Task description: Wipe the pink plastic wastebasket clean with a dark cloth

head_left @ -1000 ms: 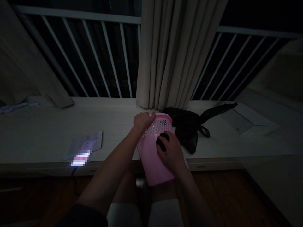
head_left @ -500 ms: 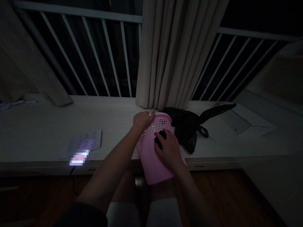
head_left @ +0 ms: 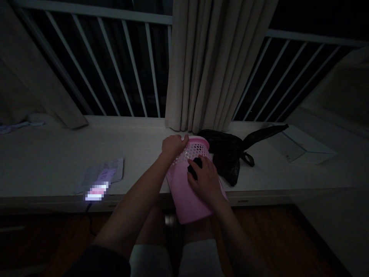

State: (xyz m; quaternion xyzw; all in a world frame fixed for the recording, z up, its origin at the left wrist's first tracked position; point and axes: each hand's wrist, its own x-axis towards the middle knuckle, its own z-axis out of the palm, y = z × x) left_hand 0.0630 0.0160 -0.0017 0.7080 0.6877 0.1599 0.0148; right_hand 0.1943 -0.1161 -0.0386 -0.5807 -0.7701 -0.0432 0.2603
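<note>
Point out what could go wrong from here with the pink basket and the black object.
The pink basket is tilted, its lower end reaching past the ledge over the legs; if the left hand lost its hold near the rim, it might slip down.
The right hand has the black object against the sloping side, so a looser grip could let it slide off.
The black bag lies close beside the basket and might get knocked.
</note>
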